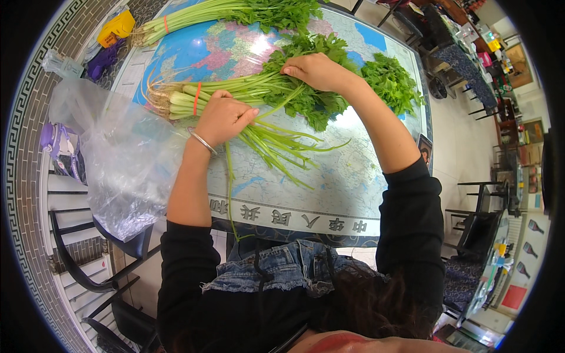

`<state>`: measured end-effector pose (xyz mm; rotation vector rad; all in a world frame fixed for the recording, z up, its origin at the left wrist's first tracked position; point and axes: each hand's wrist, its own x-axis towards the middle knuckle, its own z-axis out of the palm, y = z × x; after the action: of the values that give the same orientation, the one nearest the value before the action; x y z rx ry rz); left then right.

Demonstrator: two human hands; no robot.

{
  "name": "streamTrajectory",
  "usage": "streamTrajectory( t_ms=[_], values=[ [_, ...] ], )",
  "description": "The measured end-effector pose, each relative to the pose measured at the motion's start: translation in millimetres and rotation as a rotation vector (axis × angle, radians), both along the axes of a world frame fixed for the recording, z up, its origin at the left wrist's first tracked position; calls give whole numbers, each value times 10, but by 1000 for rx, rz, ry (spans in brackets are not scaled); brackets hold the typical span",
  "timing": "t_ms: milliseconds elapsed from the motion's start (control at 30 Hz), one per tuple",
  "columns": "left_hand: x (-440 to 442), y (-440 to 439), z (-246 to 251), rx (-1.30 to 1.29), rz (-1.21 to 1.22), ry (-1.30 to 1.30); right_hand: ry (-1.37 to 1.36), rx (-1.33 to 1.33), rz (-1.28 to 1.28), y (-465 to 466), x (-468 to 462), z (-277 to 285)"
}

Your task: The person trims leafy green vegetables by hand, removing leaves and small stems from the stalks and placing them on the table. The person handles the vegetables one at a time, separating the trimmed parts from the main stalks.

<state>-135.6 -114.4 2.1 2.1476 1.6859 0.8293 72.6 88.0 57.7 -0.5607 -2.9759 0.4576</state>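
A bunch of leafy celery (260, 84) with its roots on lies across the map-covered table, roots to the left, an orange band (197, 98) around its stalks. My left hand (225, 117) is closed over stalks just right of the band. Bare, leafless celery stalks (278, 145) fan out from beneath it to the right, and one long thin stalk (230, 189) droops over the table's near edge. Among the leaves, my right hand (320, 73) pinches stems between thumb and fingers; the exact grip is partly hidden. Loose celery leaves (390, 84) are piled beyond my right forearm.
Another banded celery bunch (207, 15) lies along the far edge of the table (282, 203). A clear plastic bag (128, 163) hangs over the left edge. Beyond that are a yellow box (117, 28) and a purple cloth item (103, 59). Black chairs (84, 256) stand at lower left.
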Motion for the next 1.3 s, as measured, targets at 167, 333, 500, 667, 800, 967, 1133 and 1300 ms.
streamTrajectory(
  t_ms=[167, 333, 500, 667, 800, 967, 1133, 1300],
  values=[
    [17, -32, 106, -28, -24, 92, 33, -118, -19, 29, 18, 30],
    [19, -80, 137, -34, -44, 62, 65, -106, -27, 112, -13, -17],
    [170, -64, 79, 4, -17, 230, 55, -142, 42, 219, -43, 4],
    [425, -64, 40, 128, 57, 461, -163, -1, 147, 226, -139, 149],
    [341, -86, 57, 41, -56, 393, -235, 17, -52, 135, -290, 184],
    [254, -101, 83, 53, -157, 213, -226, 191, -168, 328, -113, 94],
    [252, -101, -20, 40, -106, 197, -118, 427, -334, -352, 80, 579],
    [283, -114, 47, 19, -99, 196, -22, 80, 1, -1042, 332, 408]
  ],
)
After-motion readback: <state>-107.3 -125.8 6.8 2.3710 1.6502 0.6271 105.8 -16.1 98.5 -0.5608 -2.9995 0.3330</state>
